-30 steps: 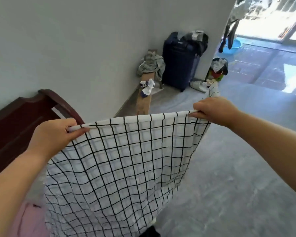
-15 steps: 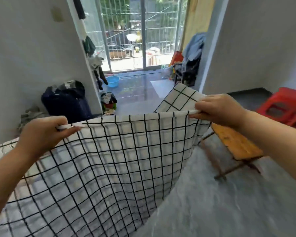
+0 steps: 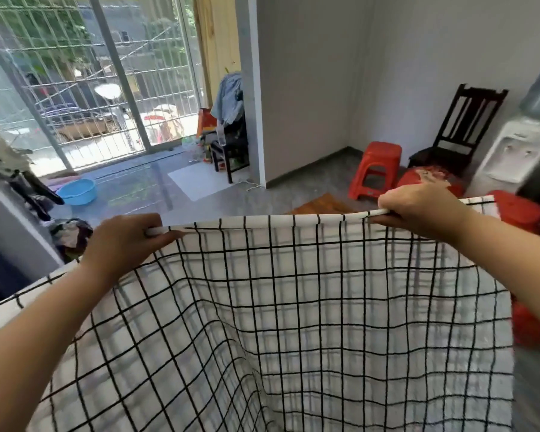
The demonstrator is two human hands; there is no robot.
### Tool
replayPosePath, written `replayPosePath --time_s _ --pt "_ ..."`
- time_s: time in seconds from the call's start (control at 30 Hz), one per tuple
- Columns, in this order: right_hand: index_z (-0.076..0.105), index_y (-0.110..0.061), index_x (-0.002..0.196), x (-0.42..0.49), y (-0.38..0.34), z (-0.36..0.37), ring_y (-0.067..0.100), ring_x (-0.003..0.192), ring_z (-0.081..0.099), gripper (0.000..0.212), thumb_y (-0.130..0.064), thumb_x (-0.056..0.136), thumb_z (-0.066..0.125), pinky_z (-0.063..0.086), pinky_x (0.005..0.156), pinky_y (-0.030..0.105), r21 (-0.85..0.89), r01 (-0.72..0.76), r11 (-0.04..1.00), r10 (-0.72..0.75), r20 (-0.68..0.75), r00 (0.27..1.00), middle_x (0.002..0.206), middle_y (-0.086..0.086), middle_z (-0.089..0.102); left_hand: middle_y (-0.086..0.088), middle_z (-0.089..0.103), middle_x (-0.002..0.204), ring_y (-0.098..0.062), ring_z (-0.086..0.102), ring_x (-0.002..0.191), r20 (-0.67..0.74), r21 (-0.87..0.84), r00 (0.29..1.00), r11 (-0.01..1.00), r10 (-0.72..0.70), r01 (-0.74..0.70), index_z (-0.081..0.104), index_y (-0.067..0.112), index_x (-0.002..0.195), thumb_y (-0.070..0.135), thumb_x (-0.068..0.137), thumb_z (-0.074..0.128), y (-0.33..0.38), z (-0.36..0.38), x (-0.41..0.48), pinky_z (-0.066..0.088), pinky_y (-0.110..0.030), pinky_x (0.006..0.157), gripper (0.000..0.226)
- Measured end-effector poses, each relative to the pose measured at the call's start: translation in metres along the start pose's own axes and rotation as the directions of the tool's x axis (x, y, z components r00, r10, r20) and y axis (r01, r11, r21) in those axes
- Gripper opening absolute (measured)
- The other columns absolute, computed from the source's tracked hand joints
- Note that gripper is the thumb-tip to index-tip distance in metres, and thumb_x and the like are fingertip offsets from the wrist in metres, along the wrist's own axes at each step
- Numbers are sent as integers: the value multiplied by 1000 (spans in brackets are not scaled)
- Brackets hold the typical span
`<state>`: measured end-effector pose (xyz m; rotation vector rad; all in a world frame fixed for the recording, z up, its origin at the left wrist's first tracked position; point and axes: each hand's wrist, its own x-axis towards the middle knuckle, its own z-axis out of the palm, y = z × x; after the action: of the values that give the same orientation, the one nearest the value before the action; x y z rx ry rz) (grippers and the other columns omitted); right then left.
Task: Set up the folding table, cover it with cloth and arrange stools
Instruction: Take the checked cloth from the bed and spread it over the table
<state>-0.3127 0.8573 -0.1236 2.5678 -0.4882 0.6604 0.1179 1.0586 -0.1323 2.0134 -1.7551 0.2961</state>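
A white fabric cloth with a black grid pattern (image 3: 293, 307) is held up by its rolled top edge, stretched between both hands and hanging down in front of the person. The edge is pinched by the left hand (image 3: 122, 241), fingers curled over it, and is gripped likewise by the right hand (image 3: 418, 210). Beyond the cloth, a red plastic stool (image 3: 376, 169) is seen on the grey floor (image 3: 309, 182) near the far corner (more red plastic is partly hidden at the right), beside a dark wooden slat-backed chair (image 3: 462, 129).
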Motion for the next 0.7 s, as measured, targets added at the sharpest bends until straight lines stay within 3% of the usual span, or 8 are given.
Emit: replayPosePath --time_s 0.33,0.53,0.7 --pt "48 -16 61 -94 102 42 26 48 56 60 -58 95 22 36 38 30 -119 -219 969 233 125 964 54 2 51 5 45 48 -23 48 53 151 -172 973 974 174 -147 43 21 55 50 77 65 85 129 121 32 -28 48 43" --pt "44 -17 59 -159 182 69 26 46 54 57 -55 96 24 32 39 29 -182 -261 948 288 146 946 52 1 47 2 47 51 -26 50 55 235 -211 949 964 209 -160 43 21 56 48 77 68 156 210 178 33 -30 48 42" --pt "45 -16 57 -203 268 100 24 44 53 61 -55 97 20 29 37 27 -141 -251 958 272 163 948 50 1 46 -9 54 56 -27 49 55 276 -205 945 972 173 -118 46 15 58 43 78 70 226 277 206 29 -22 47 41"
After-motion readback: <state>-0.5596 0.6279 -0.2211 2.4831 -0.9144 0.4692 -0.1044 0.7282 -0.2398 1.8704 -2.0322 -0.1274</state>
